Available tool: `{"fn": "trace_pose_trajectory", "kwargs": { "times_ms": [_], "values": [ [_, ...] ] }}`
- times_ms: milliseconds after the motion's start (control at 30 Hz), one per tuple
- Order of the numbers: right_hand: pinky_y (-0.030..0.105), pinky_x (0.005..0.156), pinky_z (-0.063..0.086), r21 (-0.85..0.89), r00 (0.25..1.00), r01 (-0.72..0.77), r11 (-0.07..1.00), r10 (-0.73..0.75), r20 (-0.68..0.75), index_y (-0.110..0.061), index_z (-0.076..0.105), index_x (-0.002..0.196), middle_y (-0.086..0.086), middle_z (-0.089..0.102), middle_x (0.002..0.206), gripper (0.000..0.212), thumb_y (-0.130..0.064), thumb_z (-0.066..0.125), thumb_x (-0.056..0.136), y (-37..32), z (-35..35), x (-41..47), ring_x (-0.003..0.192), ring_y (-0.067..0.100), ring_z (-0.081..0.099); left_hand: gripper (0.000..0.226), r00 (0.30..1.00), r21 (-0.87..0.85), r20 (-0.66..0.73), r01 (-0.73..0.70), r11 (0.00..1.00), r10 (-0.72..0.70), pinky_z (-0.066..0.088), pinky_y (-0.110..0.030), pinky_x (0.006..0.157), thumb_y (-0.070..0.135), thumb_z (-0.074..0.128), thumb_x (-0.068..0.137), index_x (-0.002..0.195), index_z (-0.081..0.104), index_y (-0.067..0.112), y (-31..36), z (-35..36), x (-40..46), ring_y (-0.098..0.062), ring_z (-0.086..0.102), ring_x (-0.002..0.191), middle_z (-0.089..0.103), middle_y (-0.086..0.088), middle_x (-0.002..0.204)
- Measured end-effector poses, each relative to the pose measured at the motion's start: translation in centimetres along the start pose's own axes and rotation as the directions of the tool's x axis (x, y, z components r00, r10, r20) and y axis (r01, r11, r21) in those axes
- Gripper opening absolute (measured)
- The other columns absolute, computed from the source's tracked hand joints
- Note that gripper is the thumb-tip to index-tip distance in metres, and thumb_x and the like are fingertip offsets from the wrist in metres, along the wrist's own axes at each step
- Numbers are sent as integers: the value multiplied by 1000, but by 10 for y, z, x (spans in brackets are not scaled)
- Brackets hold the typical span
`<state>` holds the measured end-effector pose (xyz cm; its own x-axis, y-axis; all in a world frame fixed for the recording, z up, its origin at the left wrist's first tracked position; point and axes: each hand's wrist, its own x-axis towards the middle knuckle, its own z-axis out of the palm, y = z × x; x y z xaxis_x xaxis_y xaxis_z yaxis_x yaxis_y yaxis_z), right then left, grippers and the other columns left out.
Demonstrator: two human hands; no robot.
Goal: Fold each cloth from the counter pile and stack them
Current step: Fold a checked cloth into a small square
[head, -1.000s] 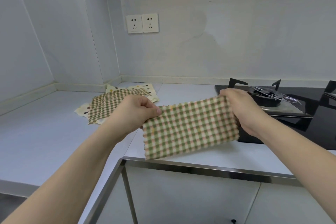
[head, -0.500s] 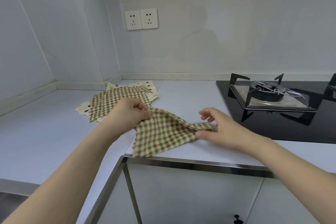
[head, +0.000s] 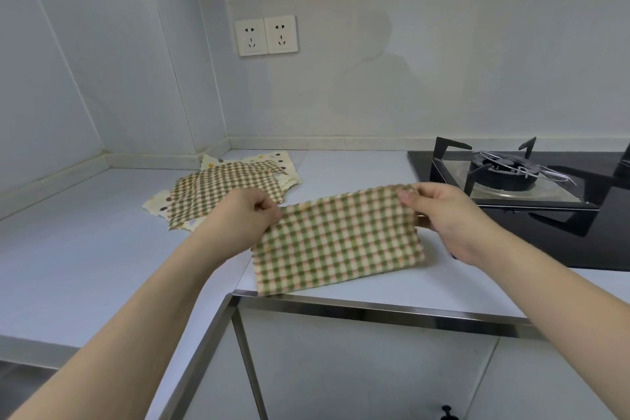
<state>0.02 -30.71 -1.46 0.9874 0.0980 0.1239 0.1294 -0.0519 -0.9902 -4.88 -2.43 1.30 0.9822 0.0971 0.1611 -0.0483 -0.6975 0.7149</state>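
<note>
Checked cloth (head: 335,239) held taut
Your left hand (head: 238,215) and right hand (head: 446,215) each pinch a top corner; the pile (head: 218,191) lies left of it.

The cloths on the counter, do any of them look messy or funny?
Yes, the pile in the corner is messy: checked and dotted cloths lie crooked across each other, unfolded. The checked cloth pinched by the left hand and right hand looks neat. Nothing looks spilled or torn.
</note>
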Motion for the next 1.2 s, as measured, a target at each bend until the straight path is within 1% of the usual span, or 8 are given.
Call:
{"fn": "trace_pose_trajectory", "kwargs": {
  "times_ms": [133, 267, 400, 500, 600, 700, 867, 1200],
  "values": [
    [31, 69, 45, -8, 993, -110, 994, 109, -43, -14, 64, 90, 2, 68, 89, 20, -15, 46, 99, -14, -5, 22, 82, 18, 61, 14, 996, -164, -58, -72, 984, 64, 52, -44, 66, 24, 70, 88, 80, 70, 12, 12, 2, -1, -25, 57, 65, 69, -22, 81],
    [33, 78, 42, -402, 980, -102, 910, 23, -197, -11, 61, 96, 8, 63, 101, 25, -18, 38, 100, -32, 5, 54, 93, 23, 56, 12, 997, -305, -59, -55, 951, 39, 53, -42, 72, 22, 73, 85, 81, 71, 11, 12, 10, 2, -26, 61, 70, 70, -21, 85],
    [37, 84, 40, -836, 943, 50, 547, -302, -142, -8, 54, 113, 14, 52, 117, 23, -16, 42, 96, -26, 32, 70, 103, 30, 50, 10, 994, -382, -70, 51, 923, -84, 55, -43, 81, 18, 70, 87, 94, 66, 11, -9, 25, 11, -22, 64, 78, 68, -12, 86],
    [42, 91, 36, -946, 866, 188, 263, -499, 34, -11, 46, 129, 11, 44, 125, 38, -26, 50, 94, -8, 58, 62, 113, 33, 44, 21, 980, -129, -161, 93, 987, -114, 50, -32, 73, 25, 58, 94, 113, 55, 18, -33, 36, 15, -15, 60, 87, 61, 1, 101],
    [41, 101, 33, -909, 932, 296, 292, -294, 209, -18, 41, 138, 8, 41, 138, 46, -40, 38, 98, 15, 73, 46, 124, 28, 41, 31, 969, 147, -239, -34, 989, 69, 40, -31, 96, 25, 50, 97, 127, 50, 17, -42, 48, 13, -18, 48, 115, 53, 2, 126],
    [43, 118, 12, -929, 958, 251, 273, 66, 278, -28, 21, 150, 1, 17, 159, 60, -56, 21, 98, 48, 68, 39, 145, 22, 15, 39, 972, 254, -96, -186, 949, 216, 28, -26, 104, 31, 46, 99, 135, 45, 17, -33, 67, 4, -17, 35, 127, 44, 2, 138],
    [42, 118, -5, -941, 942, 242, 235, 177, 286, -36, -1, 152, -4, -8, 161, 66, -65, 12, 94, 58, 56, 52, 148, 18, -7, 68, 959, 505, 265, -230, 832, 104, 1, -38, 121, 55, 26, 99, 155, 12, 18, -34, 88, -5, -16, 3, 149, 7, 2, 163],
    [41, 119, -3, -946, 938, 241, 215, 198, 284, -31, -4, 152, -5, -8, 161, 58, -51, 10, 100, 61, 36, 80, 148, 16, -5, 91, 947, 544, 319, -204, 814, 25, 0, -39, 121, 79, 12, 85, 156, 0, 23, -40, 72, -1, -12, -3, 149, -1, 6, 163]
  ]
}}
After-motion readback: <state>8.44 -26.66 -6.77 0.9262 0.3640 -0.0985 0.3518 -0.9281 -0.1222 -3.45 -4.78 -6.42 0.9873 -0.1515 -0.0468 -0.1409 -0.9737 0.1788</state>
